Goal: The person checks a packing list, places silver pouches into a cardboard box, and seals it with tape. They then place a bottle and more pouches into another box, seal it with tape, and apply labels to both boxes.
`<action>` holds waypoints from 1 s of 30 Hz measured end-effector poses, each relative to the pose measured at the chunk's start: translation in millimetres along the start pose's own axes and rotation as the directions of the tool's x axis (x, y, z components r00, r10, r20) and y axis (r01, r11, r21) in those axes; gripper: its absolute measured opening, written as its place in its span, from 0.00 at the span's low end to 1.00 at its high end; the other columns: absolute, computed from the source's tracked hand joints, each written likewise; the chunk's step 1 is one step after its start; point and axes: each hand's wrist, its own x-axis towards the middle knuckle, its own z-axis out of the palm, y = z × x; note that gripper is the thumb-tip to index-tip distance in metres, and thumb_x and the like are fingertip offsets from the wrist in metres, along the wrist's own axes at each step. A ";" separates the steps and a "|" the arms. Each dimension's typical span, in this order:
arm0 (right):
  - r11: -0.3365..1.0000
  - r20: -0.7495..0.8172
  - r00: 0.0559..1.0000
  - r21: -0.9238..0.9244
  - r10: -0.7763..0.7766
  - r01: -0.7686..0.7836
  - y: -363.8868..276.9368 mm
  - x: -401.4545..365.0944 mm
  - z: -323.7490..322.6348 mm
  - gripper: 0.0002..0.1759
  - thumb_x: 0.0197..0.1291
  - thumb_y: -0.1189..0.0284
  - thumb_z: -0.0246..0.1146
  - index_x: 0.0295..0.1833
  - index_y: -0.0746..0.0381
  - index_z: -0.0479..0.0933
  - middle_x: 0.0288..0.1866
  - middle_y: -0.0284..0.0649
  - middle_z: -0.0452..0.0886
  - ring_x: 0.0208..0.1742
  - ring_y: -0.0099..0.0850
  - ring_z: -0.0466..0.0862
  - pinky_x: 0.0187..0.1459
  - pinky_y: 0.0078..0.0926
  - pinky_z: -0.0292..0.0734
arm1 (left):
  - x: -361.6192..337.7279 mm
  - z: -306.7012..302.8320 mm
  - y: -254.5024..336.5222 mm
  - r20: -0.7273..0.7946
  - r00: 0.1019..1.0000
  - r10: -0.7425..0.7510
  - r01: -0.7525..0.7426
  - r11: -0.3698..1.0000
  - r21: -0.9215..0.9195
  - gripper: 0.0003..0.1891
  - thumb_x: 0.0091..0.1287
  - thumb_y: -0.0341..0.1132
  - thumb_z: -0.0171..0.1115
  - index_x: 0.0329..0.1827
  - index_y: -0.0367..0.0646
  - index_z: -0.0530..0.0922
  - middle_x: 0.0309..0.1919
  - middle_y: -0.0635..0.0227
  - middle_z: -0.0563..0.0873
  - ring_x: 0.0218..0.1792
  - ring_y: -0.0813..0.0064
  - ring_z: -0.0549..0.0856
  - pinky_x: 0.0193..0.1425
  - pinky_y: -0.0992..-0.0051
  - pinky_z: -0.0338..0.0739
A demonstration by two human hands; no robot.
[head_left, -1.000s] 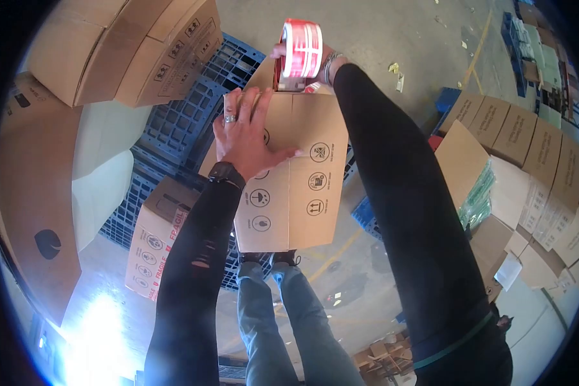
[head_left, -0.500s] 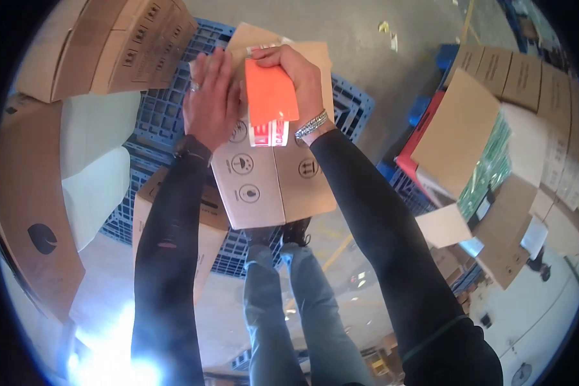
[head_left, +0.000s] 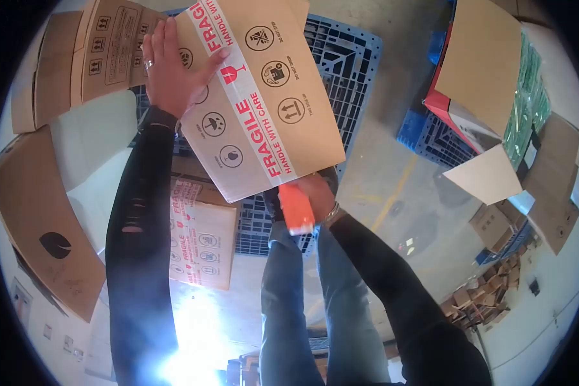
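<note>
A cardboard box (head_left: 318, 138) with printed handling symbols sits tilted in front of me. A white strip of tape (head_left: 254, 128) with red FRAGILE lettering runs along its seam down to the near edge. My left hand (head_left: 177, 80) lies on the box's left side, fingers stretched out and thumb on the tape. Below the near edge, my right hand (head_left: 320, 192) grips an orange tape dispenser (head_left: 294, 204). Part of that hand is hidden behind the dispenser and box.
Blue plastic pallets (head_left: 357, 58) lie under and beside the box. Another FRAGILE-taped box (head_left: 209, 248) stands at lower left. Large cartons (head_left: 51, 225) line the left. An open carton (head_left: 479, 64) with green wrapped contents stands at right.
My right hand has drawn the tape dispenser toward me and past the box's near edge, leaving FRAGILE tape along the seam. My left hand has shifted left in view, and the box appears more tilted.
</note>
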 end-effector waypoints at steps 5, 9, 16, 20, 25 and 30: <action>0.917 -0.239 0.959 0.396 0.149 -0.044 -4.6 -20.8 7.1 0.15 0.62 0.71 0.65 0.53 0.62 0.79 0.53 0.46 0.84 0.54 0.43 0.85 0.56 0.40 0.79 | -12.9 -0.8 4.1 0.039 0.998 -0.050 0.050 0.999 0.018 0.56 0.60 0.68 0.68 0.82 0.39 0.57 0.81 0.49 0.59 0.82 0.43 0.53 0.83 0.50 0.52; 0.815 -0.007 0.959 0.528 0.283 -0.237 -29.7 -5.3 7.5 0.14 0.62 0.70 0.67 0.53 0.61 0.78 0.45 0.46 0.86 0.45 0.39 0.89 0.48 0.38 0.84 | -22.4 -2.2 22.1 0.116 0.969 -0.220 0.200 0.966 0.161 0.55 0.64 0.72 0.60 0.84 0.43 0.54 0.83 0.50 0.54 0.83 0.45 0.51 0.77 0.32 0.53; 0.983 -0.506 0.847 0.015 0.163 -0.181 -64.6 -28.7 -60.0 0.23 0.66 0.74 0.65 0.65 0.62 0.71 0.44 0.41 0.83 0.38 0.32 0.88 0.40 0.29 0.88 | -236.7 -73.9 126.4 0.367 0.471 -0.802 0.853 0.309 -0.421 0.54 0.68 0.54 0.70 0.83 0.34 0.45 0.79 0.38 0.54 0.81 0.41 0.54 0.80 0.46 0.52; 0.799 -0.382 0.825 0.587 0.417 -0.132 -85.6 3.4 -75.3 0.31 0.64 0.72 0.67 0.71 0.62 0.67 0.56 0.45 0.79 0.50 0.36 0.85 0.49 0.32 0.84 | -225.5 -88.7 149.3 0.790 0.161 -0.592 0.615 -0.566 -0.549 0.44 0.71 0.45 0.69 0.84 0.51 0.51 0.70 0.54 0.70 0.58 0.66 0.78 0.53 0.69 0.76; 0.275 -0.009 0.845 0.947 0.534 -0.164 -97.9 28.3 -25.0 0.27 0.76 0.59 0.56 0.72 0.63 0.67 0.59 0.45 0.78 0.47 0.33 0.86 0.41 0.31 0.86 | -192.7 -91.5 83.6 0.722 0.329 -0.608 0.725 -0.328 -0.606 0.38 0.73 0.36 0.68 0.82 0.51 0.57 0.54 0.68 0.84 0.42 0.84 0.81 0.38 0.82 0.77; -0.017 0.235 0.864 0.967 0.445 -0.254 -113.6 42.0 -10.5 0.30 0.73 0.51 0.59 0.65 0.66 0.72 0.57 0.47 0.79 0.39 0.38 0.87 0.40 0.36 0.85 | -180.2 -110.5 23.3 0.706 0.380 -0.597 0.837 -0.102 -0.537 0.39 0.73 0.34 0.67 0.82 0.42 0.54 0.49 0.69 0.85 0.40 0.82 0.82 0.41 0.81 0.77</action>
